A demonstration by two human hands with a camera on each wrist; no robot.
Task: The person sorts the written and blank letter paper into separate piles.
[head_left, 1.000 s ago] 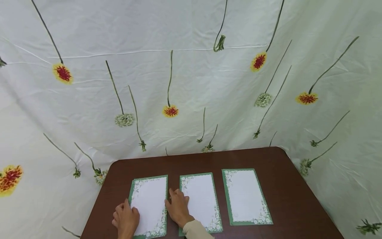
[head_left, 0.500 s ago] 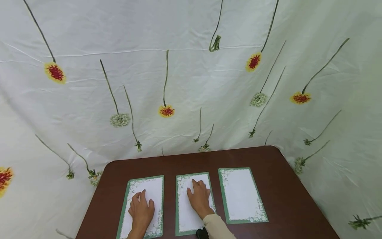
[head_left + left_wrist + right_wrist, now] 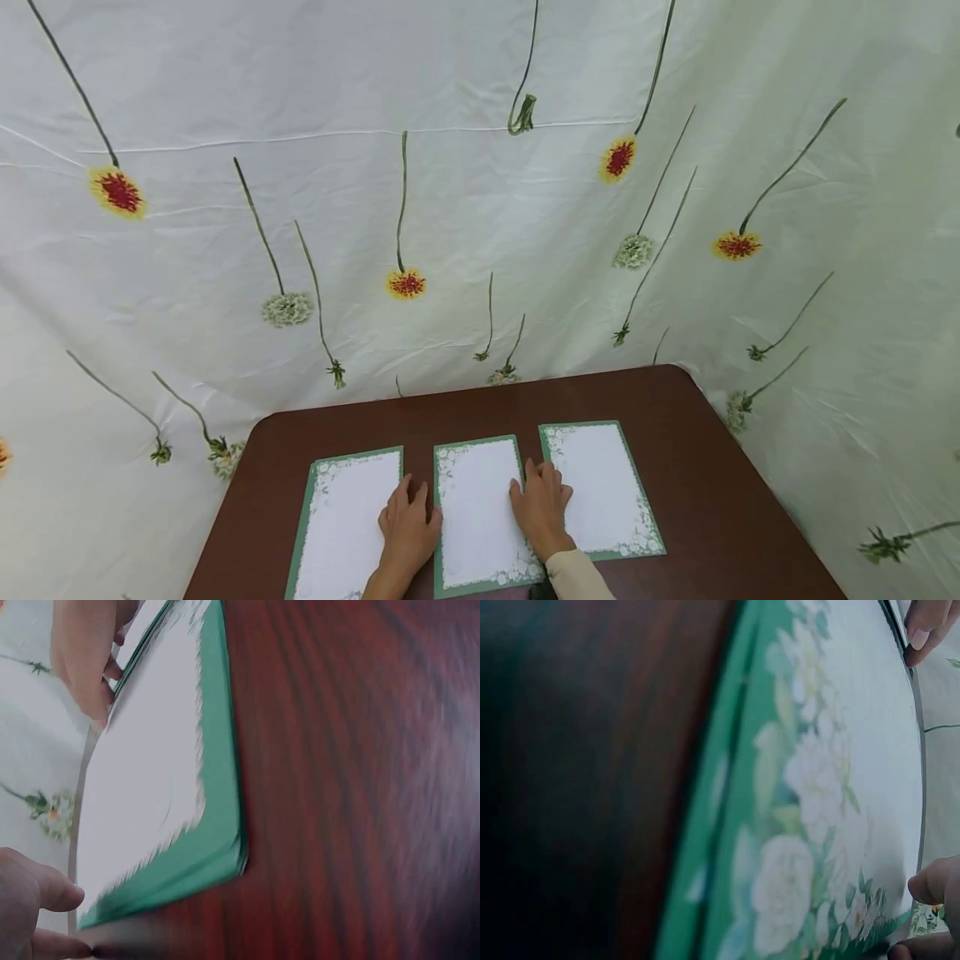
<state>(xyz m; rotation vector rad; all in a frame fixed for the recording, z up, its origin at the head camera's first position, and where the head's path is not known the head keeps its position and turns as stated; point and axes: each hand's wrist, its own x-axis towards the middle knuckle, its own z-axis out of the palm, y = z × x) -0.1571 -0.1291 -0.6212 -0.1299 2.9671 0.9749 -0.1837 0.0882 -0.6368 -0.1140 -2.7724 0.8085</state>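
Note:
Three stacks of white sheets with green floral borders lie in a row on the table. My left hand [image 3: 408, 533] is at the left edge of the middle stack [image 3: 480, 517], over the right side of the left stack [image 3: 352, 521]. At the middle stack's right edge is my right hand [image 3: 542, 508], partly over the right stack [image 3: 607, 483]. In the left wrist view, the left thumb [image 3: 64, 894] is at a corner of the sheets [image 3: 150, 780], whose layered edges show. The right wrist view has the right thumb [image 3: 934, 881] beside the flower-printed border [image 3: 780, 892].
The dark brown table [image 3: 712, 517] has rounded far corners. Behind and around it hangs a white cloth [image 3: 337, 83] printed with flowers and stems. A dark object [image 3: 542, 590] shows beneath the right wrist.
Both hands have moved right: the left from the left stack to the middle stack's left edge, the right across the middle stack to its right edge. The head view has shifted slightly.

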